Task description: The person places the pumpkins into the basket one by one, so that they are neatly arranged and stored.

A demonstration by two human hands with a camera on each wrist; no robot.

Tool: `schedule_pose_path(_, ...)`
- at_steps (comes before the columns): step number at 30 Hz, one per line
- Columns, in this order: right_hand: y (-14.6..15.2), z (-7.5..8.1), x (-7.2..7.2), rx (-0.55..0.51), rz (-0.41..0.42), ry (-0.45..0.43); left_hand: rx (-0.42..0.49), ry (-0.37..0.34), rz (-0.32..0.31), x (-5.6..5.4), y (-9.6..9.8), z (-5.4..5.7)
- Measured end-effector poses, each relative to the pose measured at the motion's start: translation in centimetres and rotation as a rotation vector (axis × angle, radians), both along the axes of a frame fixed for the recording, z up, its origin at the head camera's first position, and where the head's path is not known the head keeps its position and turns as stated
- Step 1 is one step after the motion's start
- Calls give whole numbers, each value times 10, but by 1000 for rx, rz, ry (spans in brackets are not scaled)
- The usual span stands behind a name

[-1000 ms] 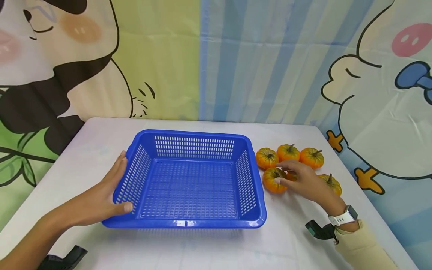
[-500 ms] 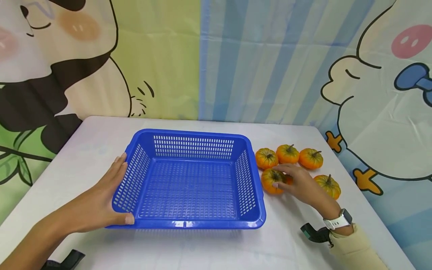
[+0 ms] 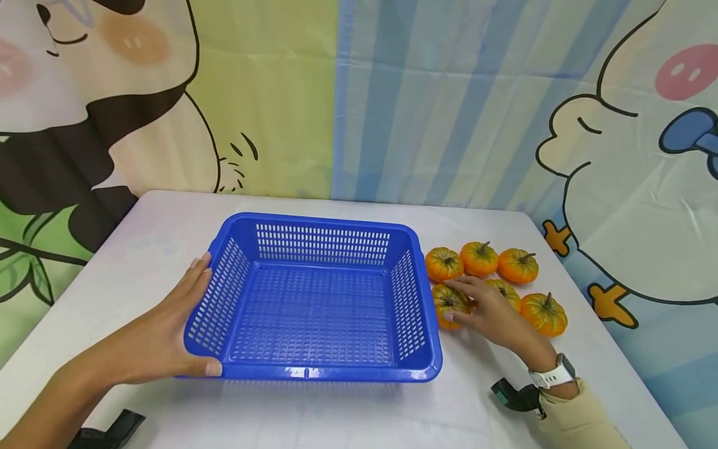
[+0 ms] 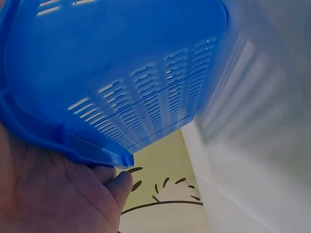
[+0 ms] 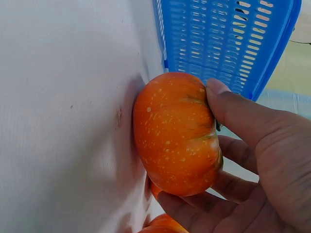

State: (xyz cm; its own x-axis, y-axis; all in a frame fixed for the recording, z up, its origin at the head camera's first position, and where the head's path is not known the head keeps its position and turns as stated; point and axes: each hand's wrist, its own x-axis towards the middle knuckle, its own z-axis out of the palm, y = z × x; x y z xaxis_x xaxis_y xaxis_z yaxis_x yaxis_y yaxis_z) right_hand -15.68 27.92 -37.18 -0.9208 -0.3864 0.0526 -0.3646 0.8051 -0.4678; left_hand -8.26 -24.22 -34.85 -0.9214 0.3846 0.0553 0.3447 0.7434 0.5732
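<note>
A blue plastic basket (image 3: 314, 312) with slotted sides stands on the white table. My left hand (image 3: 162, 330) rests along its left rim with fingers fairly straight and the thumb spread at the near corner. In the left wrist view the palm lies against the basket's outer rim (image 4: 97, 155). To the right of the basket, my right hand (image 3: 490, 312) holds a small orange pumpkin (image 5: 175, 136) between thumb and fingers. That pumpkin still looks to be touching or very close to the table. Part of it is hidden by the hand in the head view.
Several more small pumpkins lie around the right hand, among them a back-row pumpkin (image 3: 478, 259) and one beside the wrist (image 3: 544, 313). A white table (image 3: 314, 418) carries everything. Behind it hangs a printed curtain (image 3: 426, 106) with cartoon animals.
My right hand has shifted slightly left and nearer, its fingers now around the front-left pumpkin, which has tilted. Another pumpkin behind the hand has come more into view. The left hand has barely moved.
</note>
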Motion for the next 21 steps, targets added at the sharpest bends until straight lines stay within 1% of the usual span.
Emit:
schedule_pose_path(8,-1,-8,0,-30,-29,42,6,15,-3,0,-1,-1)
schedule_pose_path(13,-1,-10,-1,-55,-41,58,0,6,6,0,1,0)
schedule_pose_path(21,-2,-11,-2,-63,-38,92,-12,-6,22,1,2,0)
